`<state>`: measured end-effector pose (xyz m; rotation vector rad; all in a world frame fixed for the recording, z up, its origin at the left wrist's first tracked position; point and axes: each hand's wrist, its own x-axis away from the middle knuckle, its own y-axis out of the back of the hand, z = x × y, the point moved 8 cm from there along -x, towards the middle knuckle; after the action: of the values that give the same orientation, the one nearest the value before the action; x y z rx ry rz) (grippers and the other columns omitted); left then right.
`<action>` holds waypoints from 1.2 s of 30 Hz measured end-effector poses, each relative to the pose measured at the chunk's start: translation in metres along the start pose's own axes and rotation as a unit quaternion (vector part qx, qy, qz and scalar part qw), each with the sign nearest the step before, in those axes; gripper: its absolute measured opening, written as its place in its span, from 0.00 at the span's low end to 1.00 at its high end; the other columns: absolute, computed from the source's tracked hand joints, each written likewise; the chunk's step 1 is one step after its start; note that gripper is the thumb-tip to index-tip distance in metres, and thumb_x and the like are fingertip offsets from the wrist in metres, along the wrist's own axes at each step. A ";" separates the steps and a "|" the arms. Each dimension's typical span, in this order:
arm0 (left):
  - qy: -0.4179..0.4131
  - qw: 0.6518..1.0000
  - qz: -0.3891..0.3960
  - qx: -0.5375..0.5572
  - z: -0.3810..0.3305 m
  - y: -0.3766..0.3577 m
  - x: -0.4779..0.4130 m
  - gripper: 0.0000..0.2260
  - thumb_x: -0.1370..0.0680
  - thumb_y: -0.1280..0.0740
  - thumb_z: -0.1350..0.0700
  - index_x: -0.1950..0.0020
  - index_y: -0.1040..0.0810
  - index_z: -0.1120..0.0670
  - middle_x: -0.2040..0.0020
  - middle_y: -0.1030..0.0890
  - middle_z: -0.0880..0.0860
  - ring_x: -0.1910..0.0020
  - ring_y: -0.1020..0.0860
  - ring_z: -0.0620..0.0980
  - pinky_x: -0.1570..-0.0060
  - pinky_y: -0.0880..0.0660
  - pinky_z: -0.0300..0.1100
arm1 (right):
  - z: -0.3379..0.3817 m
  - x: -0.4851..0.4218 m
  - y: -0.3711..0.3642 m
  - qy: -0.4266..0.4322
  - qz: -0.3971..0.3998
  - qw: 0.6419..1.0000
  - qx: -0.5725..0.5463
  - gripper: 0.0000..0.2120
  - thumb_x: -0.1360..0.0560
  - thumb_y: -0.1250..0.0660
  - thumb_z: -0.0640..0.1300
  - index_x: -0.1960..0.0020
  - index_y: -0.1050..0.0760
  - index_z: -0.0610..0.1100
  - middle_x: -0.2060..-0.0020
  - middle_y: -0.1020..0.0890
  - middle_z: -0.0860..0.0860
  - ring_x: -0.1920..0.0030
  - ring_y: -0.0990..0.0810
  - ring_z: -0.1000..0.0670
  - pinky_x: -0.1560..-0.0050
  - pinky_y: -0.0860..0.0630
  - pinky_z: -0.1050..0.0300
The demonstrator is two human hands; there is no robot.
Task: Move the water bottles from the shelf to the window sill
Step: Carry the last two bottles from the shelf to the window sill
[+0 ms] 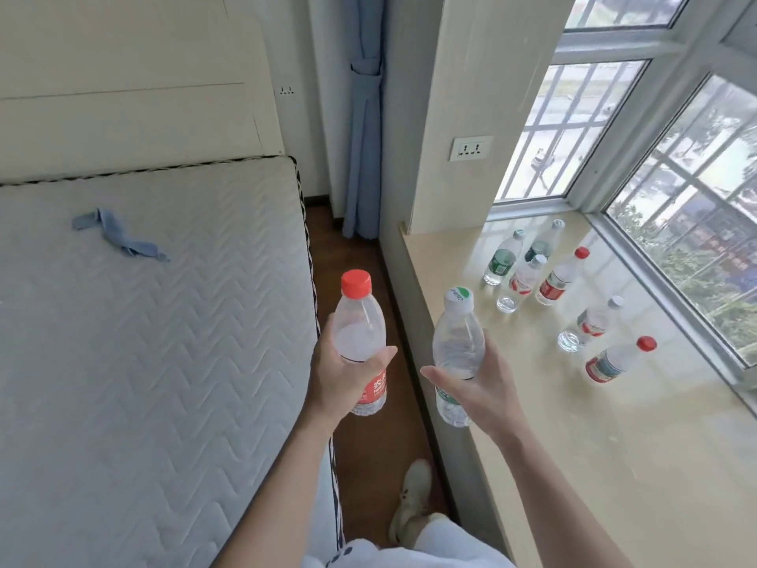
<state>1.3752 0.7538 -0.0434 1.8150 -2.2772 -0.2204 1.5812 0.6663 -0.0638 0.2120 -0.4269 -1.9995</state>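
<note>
My left hand (342, 373) grips a clear bottle with a red cap and red label (360, 321), held upright over the floor gap beside the bed. My right hand (481, 381) grips a clear bottle with a white cap and green label (458, 342), upright at the near edge of the beige window sill (573, 424). Several bottles stand on the sill near the window: green-labelled ones (502, 258) at the back, red-labelled ones (559, 276) in the middle, and a red-capped one (618, 360) nearest. No shelf is in view.
A bare quilted mattress (155, 342) with a blue cloth strip (118, 235) fills the left. A narrow wooden floor strip (381, 444) runs between bed and sill, with my shoe (411, 496) on it. A blue curtain (364, 116) hangs at the far corner. Window panes (688, 207) bound the sill's right side.
</note>
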 end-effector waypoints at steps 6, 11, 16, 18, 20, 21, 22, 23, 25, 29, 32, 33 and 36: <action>-0.013 1.000 0.010 -0.010 -0.004 -0.026 -0.076 0.27 0.32 0.22 0.53 0.45 0.34 0.33 0.48 0.27 0.34 0.48 0.30 0.23 0.57 0.32 0.23 | -0.001 -0.078 0.003 0.015 -0.003 1.000 -0.003 0.32 0.37 0.20 0.58 0.37 0.28 0.57 0.48 0.17 0.57 0.48 0.18 0.57 0.49 0.21 0.56; -0.015 0.999 0.027 -0.035 -0.015 -0.057 -0.149 0.28 0.33 0.21 0.50 0.43 0.35 0.32 0.48 0.27 0.34 0.47 0.28 0.28 0.55 0.33 0.25 | -0.007 -0.155 0.019 0.009 -0.031 0.999 -0.028 0.30 0.36 0.18 0.53 0.39 0.29 0.62 0.48 0.18 0.60 0.46 0.19 0.59 0.49 0.23 0.61; -0.051 0.994 0.073 -0.066 -0.043 -0.103 -0.216 0.27 0.32 0.21 0.57 0.45 0.33 0.36 0.49 0.26 0.38 0.47 0.29 0.26 0.60 0.30 0.21 | -0.011 -0.228 0.049 -0.010 -0.061 0.998 -0.032 0.30 0.38 0.20 0.60 0.40 0.27 0.56 0.51 0.18 0.58 0.49 0.19 0.58 0.51 0.22 0.57; -0.064 0.991 0.095 -0.073 -0.055 -0.127 -0.241 0.27 0.32 0.22 0.57 0.45 0.33 0.36 0.49 0.26 0.38 0.47 0.28 0.28 0.59 0.30 0.21 | -0.013 -0.253 0.068 -0.021 -0.084 0.996 -0.033 0.28 0.39 0.20 0.59 0.43 0.27 0.56 0.53 0.19 0.57 0.50 0.19 0.56 0.50 0.21 0.52; -0.072 0.988 0.115 -0.068 -0.065 -0.149 -0.264 0.27 0.32 0.21 0.56 0.43 0.31 0.36 0.47 0.24 0.38 0.44 0.27 0.32 0.55 0.29 0.25 | -0.021 -0.270 0.087 -0.041 -0.114 0.992 -0.040 0.27 0.39 0.20 0.57 0.45 0.28 0.56 0.53 0.19 0.57 0.50 0.19 0.56 0.47 0.21 0.49; -0.080 0.987 0.125 -0.066 -0.070 -0.160 -0.274 0.27 0.32 0.21 0.56 0.42 0.31 0.37 0.46 0.24 0.38 0.44 0.26 0.34 0.52 0.30 0.27 | -0.025 -0.275 0.097 -0.053 -0.131 0.989 -0.045 0.27 0.39 0.20 0.56 0.44 0.28 0.56 0.52 0.19 0.58 0.49 0.19 0.55 0.46 0.22 0.49; -0.090 0.984 0.138 -0.067 -0.077 -0.171 -0.282 0.28 0.32 0.21 0.56 0.41 0.31 0.37 0.45 0.24 0.37 0.43 0.26 0.33 0.50 0.30 0.27 | -0.031 -0.278 0.105 -0.066 -0.145 0.986 -0.047 0.28 0.39 0.20 0.56 0.44 0.28 0.56 0.51 0.19 0.58 0.49 0.20 0.55 0.46 0.22 0.49; -0.101 0.981 0.151 -0.067 -0.084 -0.183 -0.289 0.28 0.32 0.22 0.57 0.40 0.31 0.37 0.44 0.24 0.36 0.43 0.27 0.31 0.49 0.30 0.26 | -0.036 -0.281 0.113 -0.079 -0.156 0.984 -0.046 0.29 0.40 0.20 0.56 0.43 0.28 0.56 0.51 0.19 0.58 0.48 0.20 0.56 0.46 0.22 0.50; -0.116 0.975 0.178 -0.060 -0.095 -0.207 -0.300 0.29 0.31 0.22 0.59 0.40 0.32 0.36 0.44 0.26 0.35 0.43 0.29 0.26 0.49 0.32 0.21 | -0.046 -0.284 0.128 -0.097 -0.178 0.978 -0.045 0.29 0.40 0.19 0.55 0.44 0.27 0.55 0.52 0.19 0.58 0.50 0.20 0.57 0.50 0.24 0.55; -0.126 0.957 0.254 -0.061 -0.105 -0.262 -0.313 0.29 0.32 0.21 0.56 0.42 0.33 0.36 0.45 0.26 0.36 0.46 0.30 0.23 0.50 0.32 0.21 | -0.065 -0.277 0.159 -0.132 -0.235 0.962 -0.047 0.26 0.40 0.18 0.53 0.48 0.28 0.54 0.55 0.19 0.58 0.53 0.21 0.61 0.56 0.28 0.62; -0.132 0.939 0.310 -0.067 -0.107 -0.305 -0.315 0.26 0.36 0.21 0.49 0.44 0.31 0.36 0.46 0.24 0.37 0.46 0.28 0.26 0.47 0.31 0.26 | -0.078 -0.264 0.181 -0.159 -0.286 0.944 -0.040 0.24 0.38 0.18 0.50 0.50 0.28 0.56 0.56 0.20 0.59 0.54 0.21 0.62 0.59 0.29 0.65; -0.132 0.932 0.332 -0.069 -0.105 -0.318 -0.315 0.26 0.35 0.21 0.52 0.44 0.30 0.37 0.46 0.24 0.38 0.45 0.27 0.28 0.46 0.31 0.30 | -0.081 -0.260 0.188 -0.171 -0.302 0.937 -0.039 0.24 0.38 0.17 0.50 0.50 0.28 0.54 0.56 0.19 0.58 0.55 0.21 0.61 0.60 0.28 0.65; -0.130 0.896 0.418 -0.077 -0.106 -0.359 -0.307 0.27 0.36 0.20 0.48 0.41 0.27 0.41 0.43 0.22 0.42 0.40 0.25 0.38 0.41 0.28 0.39 | -0.090 -0.238 0.209 -0.202 -0.364 0.908 -0.054 0.24 0.38 0.17 0.49 0.49 0.27 0.51 0.57 0.19 0.58 0.57 0.20 0.62 0.62 0.26 0.68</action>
<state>1.8065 0.9741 -0.0561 0.6330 -2.8787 -0.4823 1.8912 0.7757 -0.0748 -0.1485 -0.5456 -2.8142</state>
